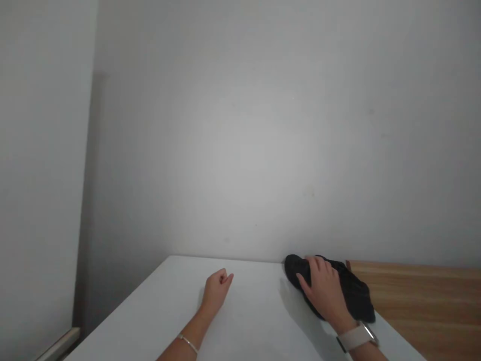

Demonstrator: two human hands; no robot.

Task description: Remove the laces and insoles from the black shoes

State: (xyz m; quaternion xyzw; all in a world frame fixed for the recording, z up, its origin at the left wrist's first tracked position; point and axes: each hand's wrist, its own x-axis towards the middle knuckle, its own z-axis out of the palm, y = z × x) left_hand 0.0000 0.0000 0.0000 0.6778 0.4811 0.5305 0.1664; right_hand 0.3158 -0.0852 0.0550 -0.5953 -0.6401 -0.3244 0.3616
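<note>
My right hand [322,291] lies over a black shoe [356,296] at the far right side of a white table [255,321], fingers curled round its upper near the toe. The shoe rests on the tabletop, toe pointing to the far left. A pale watch band sits on that wrist. My left hand [217,288] rests on the white table near its middle, fingers curled into a loose fist with nothing seen in it. A thin bracelet circles the left wrist.
A wooden surface [424,301] adjoins the white table on the right. A plain white wall [248,130] rises right behind the table's far edge. The table's left edge drops off beside a wall corner at the left.
</note>
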